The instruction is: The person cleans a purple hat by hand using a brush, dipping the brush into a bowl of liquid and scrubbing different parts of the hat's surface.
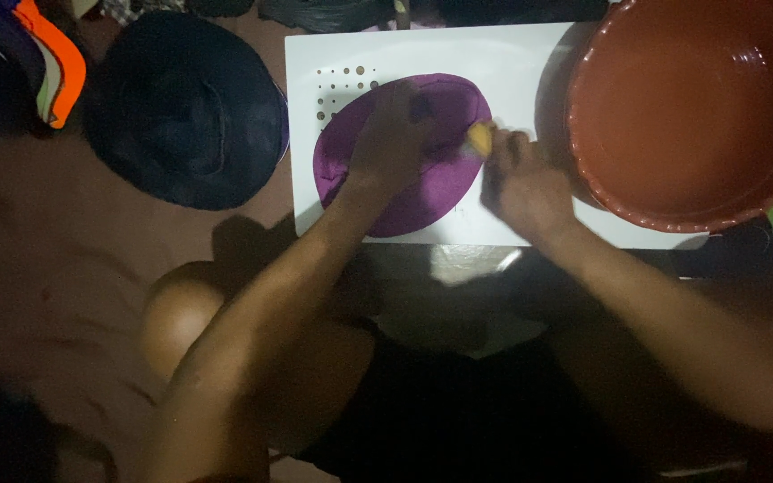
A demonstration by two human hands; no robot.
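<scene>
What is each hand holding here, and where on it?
Right hand grips a small yellow piece by its end; left hand presses flat on the purple cloth.

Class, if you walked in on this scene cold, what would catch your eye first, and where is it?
First, the bright white board at top centre, with a purple cloth spread on it. The left hand presses the cloth while the right hand holds a small yellow object at its edge. A big red-brown basin fills the top right; a dark hat lies left.
</scene>
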